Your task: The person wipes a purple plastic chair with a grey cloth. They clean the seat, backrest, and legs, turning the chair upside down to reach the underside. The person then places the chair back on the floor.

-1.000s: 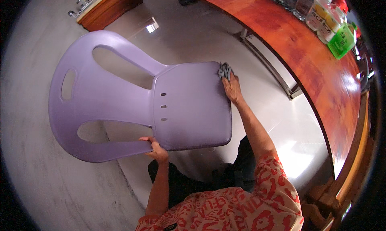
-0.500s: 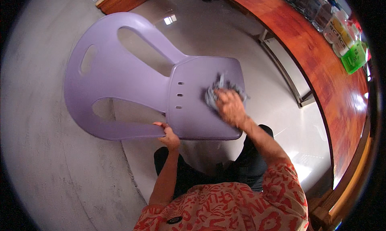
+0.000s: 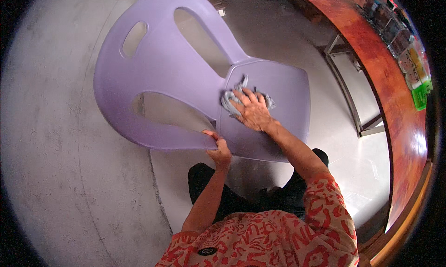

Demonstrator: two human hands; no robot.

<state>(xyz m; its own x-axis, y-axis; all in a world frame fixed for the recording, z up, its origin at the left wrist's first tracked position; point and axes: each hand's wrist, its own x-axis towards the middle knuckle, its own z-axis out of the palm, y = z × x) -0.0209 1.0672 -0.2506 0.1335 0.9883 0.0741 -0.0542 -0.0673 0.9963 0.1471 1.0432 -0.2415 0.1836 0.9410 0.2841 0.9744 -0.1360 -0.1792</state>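
Lilac plastic chair (image 3: 176, 76) at the centre of the scene, standing on the grey concrete floor (image 3: 60, 174), seat toward the near right, backrest with its cut-out openings stretching away to the far left. Small grey cloth (image 3: 231, 97) bunched on the seat, close to where seat meets backrest. Right hand (image 3: 253, 111) flat on top of the cloth, fingers spread, pressing it against the seat surface; bits of cloth sticking out at the left and far side of the fingers. Left hand (image 3: 219, 148) at the near edge of the chair, just where the armrest runs into the seat, fingers curled around the rim and clamped on it. Both hands close together, left one nearer, right one farther and slightly to the right. Red-and-white patterned sleeves and dark trousers at the near edge of the view. Off to the right, a long reddish-brown wooden counter (image 3: 385, 81) curving from far to near, with a metal frame (image 3: 353, 99) beneath it. Along the counter's far right edge, a row of packaged goods (image 3: 404, 48), too small to make out, one bright green.
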